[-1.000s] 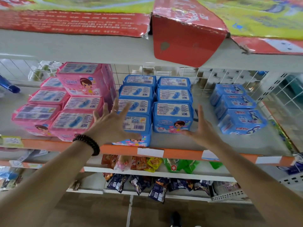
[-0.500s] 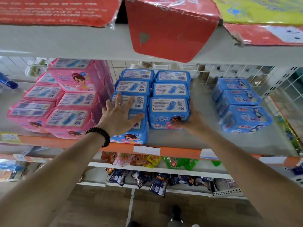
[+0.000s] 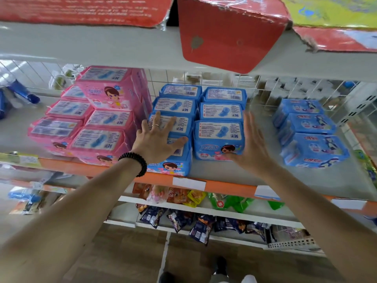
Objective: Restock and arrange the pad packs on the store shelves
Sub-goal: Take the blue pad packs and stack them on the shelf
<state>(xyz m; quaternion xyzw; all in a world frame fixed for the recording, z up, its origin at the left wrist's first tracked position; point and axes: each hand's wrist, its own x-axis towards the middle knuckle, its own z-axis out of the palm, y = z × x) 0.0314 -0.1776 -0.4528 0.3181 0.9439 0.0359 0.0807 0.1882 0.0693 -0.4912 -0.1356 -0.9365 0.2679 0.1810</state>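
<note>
1. Blue film-wrapped pad packs (image 3: 219, 139) sit in two neat columns mid-shelf, between the pink packs (image 3: 98, 119) on one side and a separate darker-blue stack (image 3: 310, 135) well apart on the other.
2. Spread flat, the left hand (image 3: 157, 141) rests its straight fingers on top of the left blue column, whose front pack (image 3: 173, 160) juts out to the orange shelf lip (image 3: 224, 185).
3. Flat too, the right hand (image 3: 253, 146) has its fingers extended along the right flank of the right column, thumb near the front face; nothing is pinched or gripped by either hand.
4. Judging by the crinkled wrap and rounded corners, these packs should be light, soft and squashy (and the plastic likely a bit slippery), so a hard squeeze would dent them.
5. Best hold, I would say, is palms on opposite side faces, or one palm on top and one at the front, nudging the block square, not lifting by the wrap seams.
6. Risk: a sideways shove could skew the stack into the pink neighbours.
</note>
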